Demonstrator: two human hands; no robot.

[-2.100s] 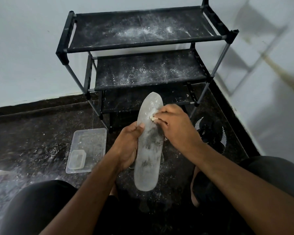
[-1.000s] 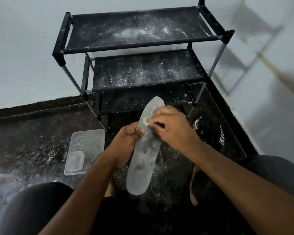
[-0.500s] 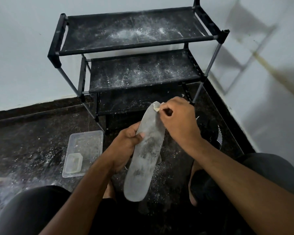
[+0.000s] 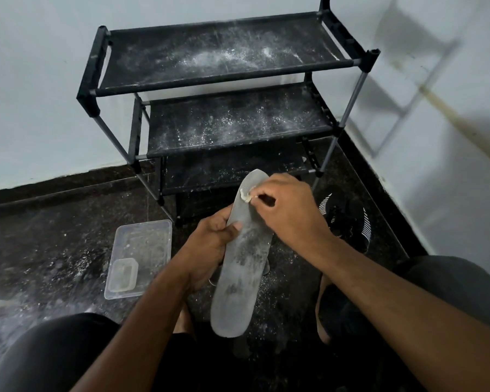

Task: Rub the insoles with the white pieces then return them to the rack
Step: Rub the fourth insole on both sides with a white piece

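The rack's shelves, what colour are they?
Black, speckled with white powder; the rack shows clearly in the head view.

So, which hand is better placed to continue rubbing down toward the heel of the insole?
The right hand. It already pinches the white piece against the insole near the toe, while the left hand grips the insole's middle edge to steady it.

No legible text anywhere.

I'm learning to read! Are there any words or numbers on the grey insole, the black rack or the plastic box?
None can be read.
insole: only white powder smears.
rack: bare, dusted with powder.
plastic box: no label visible.
black shoe: white stripes, no letters.
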